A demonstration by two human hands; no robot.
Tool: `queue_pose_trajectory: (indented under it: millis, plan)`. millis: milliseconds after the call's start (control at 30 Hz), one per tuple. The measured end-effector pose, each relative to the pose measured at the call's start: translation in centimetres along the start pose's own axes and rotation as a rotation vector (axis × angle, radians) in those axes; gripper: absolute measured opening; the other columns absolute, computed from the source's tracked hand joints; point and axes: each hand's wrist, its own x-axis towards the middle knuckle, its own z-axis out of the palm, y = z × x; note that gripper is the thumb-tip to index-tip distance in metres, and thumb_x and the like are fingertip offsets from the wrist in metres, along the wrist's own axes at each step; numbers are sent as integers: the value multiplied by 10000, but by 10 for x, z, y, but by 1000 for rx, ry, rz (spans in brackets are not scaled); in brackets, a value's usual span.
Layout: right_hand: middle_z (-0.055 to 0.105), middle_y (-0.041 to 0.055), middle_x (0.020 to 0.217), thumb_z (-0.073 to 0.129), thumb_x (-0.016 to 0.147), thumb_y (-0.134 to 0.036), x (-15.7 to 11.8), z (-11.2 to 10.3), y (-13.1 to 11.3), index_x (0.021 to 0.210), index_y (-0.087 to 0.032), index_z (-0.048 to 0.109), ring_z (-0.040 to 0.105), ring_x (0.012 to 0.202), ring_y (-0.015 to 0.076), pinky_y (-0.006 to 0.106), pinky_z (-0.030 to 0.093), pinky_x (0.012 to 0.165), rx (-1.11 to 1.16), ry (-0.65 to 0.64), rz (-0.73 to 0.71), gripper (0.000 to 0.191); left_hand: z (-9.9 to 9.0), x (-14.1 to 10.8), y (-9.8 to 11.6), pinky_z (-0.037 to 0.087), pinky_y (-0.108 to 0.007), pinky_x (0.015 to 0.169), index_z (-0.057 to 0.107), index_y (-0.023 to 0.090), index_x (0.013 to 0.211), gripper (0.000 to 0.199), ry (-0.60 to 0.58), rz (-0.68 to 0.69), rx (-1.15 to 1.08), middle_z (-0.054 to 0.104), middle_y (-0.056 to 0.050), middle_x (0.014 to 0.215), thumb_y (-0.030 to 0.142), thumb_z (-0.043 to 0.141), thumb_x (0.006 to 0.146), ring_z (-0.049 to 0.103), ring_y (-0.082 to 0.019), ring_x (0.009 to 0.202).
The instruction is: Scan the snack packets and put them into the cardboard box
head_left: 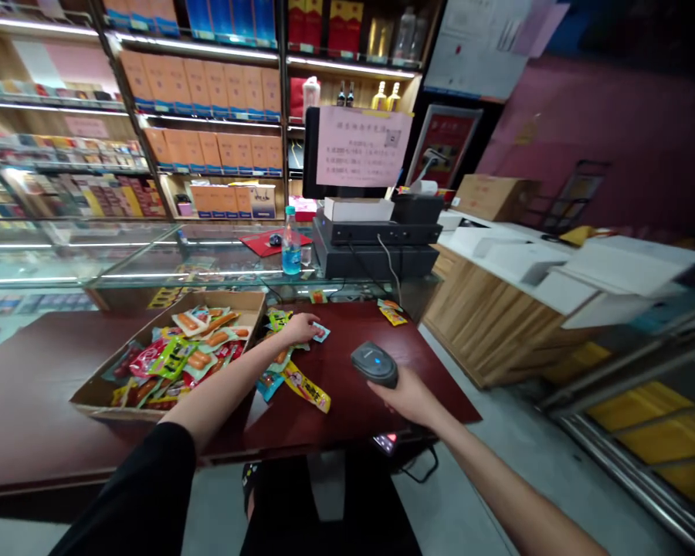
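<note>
My right hand [410, 395] is wrapped round the handle of a dark barcode scanner [374, 363] with a small blue light, held above the dark red table. On the table my left hand [301, 329] has its fingers closed at a small clear and light-blue snack packet [320, 332], whose end sticks out to the right. Under and beside that wrist lie more snack packets, among them a long yellow one [306, 388]. To their left sits an open cardboard box [101, 394] filled with small packaged sausages and other bright packets.
Two packets [391, 312] lie at the table's back right. Behind stand a glass display counter [133, 266], a bottle with blue liquid [291, 251] and a monitor with a pink notice [364, 147]. A phone with a lit screen [385, 442] is at the front edge. Stocked shelves line the wall.
</note>
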Motion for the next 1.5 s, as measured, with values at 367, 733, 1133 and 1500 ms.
queue_pose_trajectory:
  millis: [367, 733, 1133, 1500]
  plan:
    - [599, -28, 490, 631, 787, -349, 0, -1, 17, 882, -160, 618, 581, 413, 140, 210, 422, 400, 7, 11, 25, 211, 29, 3, -17, 370, -399, 997, 609, 200, 1269, 425, -118, 209, 555, 609, -179, 1236, 344, 550, 873, 551, -316, 1167]
    - [605, -22, 481, 643, 771, -338, -1, -4, 2, 858, -153, 656, 591, 446, 153, 233, 442, 460, -57, 43, -3, 204, -2, 4, -6, 419, -219, 585, 743, 156, 715, 285, -217, 38, -168, 619, 0, 567, 439, 735, 680, 578, -145, 601]
    - [678, 18, 588, 659, 748, -317, -2, -1, -23, 913, -166, 698, 682, 616, 212, 270, 511, 558, -87, 84, -50, 227, -11, -4, 9, 482, -228, 521, 649, 156, 758, 360, -372, -169, -681, 666, 0, 654, 340, 870, 541, 605, -124, 549]
    - [735, 53, 730, 666, 743, -307, -1, 6, -27, 996, -149, 704, 711, 765, 242, 307, 545, 656, -88, 50, -85, 301, -6, 4, 7, 546, -281, 693, 680, 115, 817, 438, -278, -162, -922, 714, -48, 744, 252, 914, 474, 662, -142, 642]
